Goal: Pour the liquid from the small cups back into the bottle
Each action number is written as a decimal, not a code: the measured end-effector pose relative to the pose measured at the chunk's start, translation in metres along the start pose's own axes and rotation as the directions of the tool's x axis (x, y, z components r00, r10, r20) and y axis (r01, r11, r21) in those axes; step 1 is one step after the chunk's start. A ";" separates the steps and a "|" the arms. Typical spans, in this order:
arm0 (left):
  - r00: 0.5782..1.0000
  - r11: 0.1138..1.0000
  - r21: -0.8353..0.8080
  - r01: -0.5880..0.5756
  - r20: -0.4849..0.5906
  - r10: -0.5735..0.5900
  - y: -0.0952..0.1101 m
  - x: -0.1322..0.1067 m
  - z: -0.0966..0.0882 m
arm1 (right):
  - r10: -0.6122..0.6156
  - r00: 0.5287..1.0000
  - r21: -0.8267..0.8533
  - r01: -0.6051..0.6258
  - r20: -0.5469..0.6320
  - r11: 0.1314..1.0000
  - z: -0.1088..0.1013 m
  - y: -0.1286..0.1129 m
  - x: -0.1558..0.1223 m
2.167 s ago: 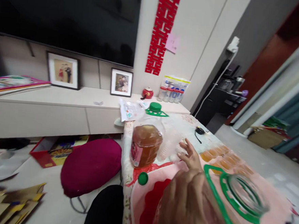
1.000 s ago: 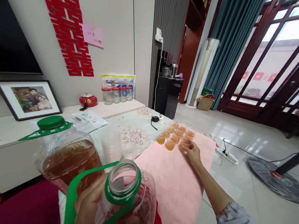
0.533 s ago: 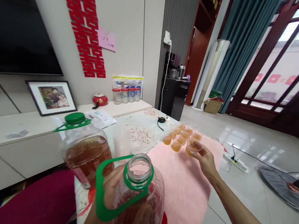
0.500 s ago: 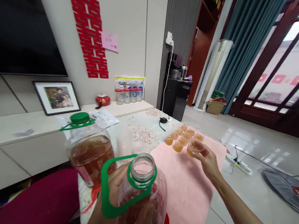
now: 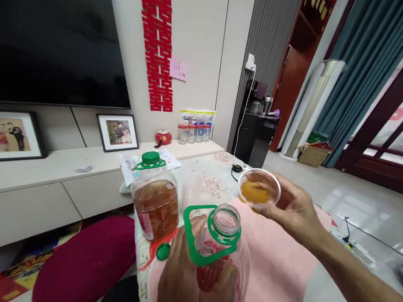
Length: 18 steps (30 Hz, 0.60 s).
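Wrapped round a clear plastic jug (image 5: 243, 264) with a green handle ring (image 5: 187, 230) is my left hand (image 5: 193, 272). The jug's mouth is uncapped, and some reddish-brown liquid shows low inside it. My right hand (image 5: 292, 208) holds a small clear plastic cup (image 5: 259, 189) by its side, above and to the right of the jug's mouth. Amber liquid lies in the cup, which is tilted toward me. A second jug (image 5: 156, 203), capped in green and holding brown liquid, stands to the left. Beside my left hand lies a loose green cap (image 5: 162, 251).
A pink sheet (image 5: 272, 266) covers the table's right part, over a flowered tablecloth (image 5: 217, 168). A black tape measure (image 5: 236, 168) lies at the back. Several red-lidded jars (image 5: 191, 134) stand on the white cabinet (image 5: 103, 171). A maroon stool (image 5: 86, 262) is at the left.
My right hand has brought the cup up and closer to me, nearer the jug's mouth. The view has turned left, and the cup now covers where the grouped cups stood.
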<state>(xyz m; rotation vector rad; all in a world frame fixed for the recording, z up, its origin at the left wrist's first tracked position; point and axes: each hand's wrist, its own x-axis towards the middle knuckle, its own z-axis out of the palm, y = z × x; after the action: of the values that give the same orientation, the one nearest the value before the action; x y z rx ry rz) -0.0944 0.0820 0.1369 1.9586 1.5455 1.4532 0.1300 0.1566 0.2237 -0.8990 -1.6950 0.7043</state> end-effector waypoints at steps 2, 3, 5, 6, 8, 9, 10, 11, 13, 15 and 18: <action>0.994 0.997 -0.017 0.081 -0.070 -0.082 0.008 -0.002 0.006 | -0.062 0.997 -0.051 0.064 0.039 0.997 0.005 -0.008 0.005; 0.988 0.993 -0.015 0.119 -0.095 -0.120 0.012 -0.003 0.009 | -0.086 0.995 -0.071 0.090 0.054 0.993 0.007 -0.011 0.007; 0.982 0.988 0.000 0.157 -0.106 -0.156 0.019 -0.003 0.011 | -0.115 0.990 -0.112 0.125 0.087 0.986 0.009 -0.015 0.010; 0.980 0.986 0.006 0.168 -0.110 -0.166 0.020 -0.003 0.011 | -0.137 0.985 -0.138 0.150 0.101 0.979 0.010 -0.016 0.012; 0.979 0.985 0.013 0.171 -0.113 -0.169 0.020 -0.002 0.009 | -0.218 0.968 -0.210 0.240 0.121 0.948 0.010 -0.018 0.014; 0.980 0.986 0.010 0.168 -0.107 -0.166 0.018 -0.002 0.008 | -0.265 0.955 -0.250 0.291 0.131 0.924 0.010 -0.019 0.015; 0.984 0.987 0.005 0.158 -0.081 -0.157 0.015 -0.002 0.007 | -0.310 0.940 -0.286 0.339 0.143 0.896 0.010 -0.020 0.017; 0.988 0.989 -0.002 0.150 -0.046 -0.150 0.012 -0.002 0.006 | -0.347 0.925 -0.316 0.380 0.157 0.869 0.010 -0.021 0.018; 0.991 0.991 -0.014 0.131 0.026 -0.130 0.006 -0.002 0.003 | -0.392 0.901 -0.361 0.433 0.184 0.826 0.010 -0.024 0.019; 0.991 0.993 -0.010 0.115 0.063 -0.114 0.002 -0.003 0.003 | -0.424 0.882 -0.382 0.470 0.204 0.796 0.010 -0.025 0.020; 0.994 0.995 0.013 0.095 0.057 -0.096 -0.002 -0.004 0.003 | -0.460 0.857 -0.385 0.516 0.234 0.765 0.009 -0.026 0.021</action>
<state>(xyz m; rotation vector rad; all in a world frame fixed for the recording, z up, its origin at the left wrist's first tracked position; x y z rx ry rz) -0.0931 0.0807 0.1319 1.8873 1.6014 1.3420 0.1119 0.1597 0.2526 -0.6597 -2.1364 0.0142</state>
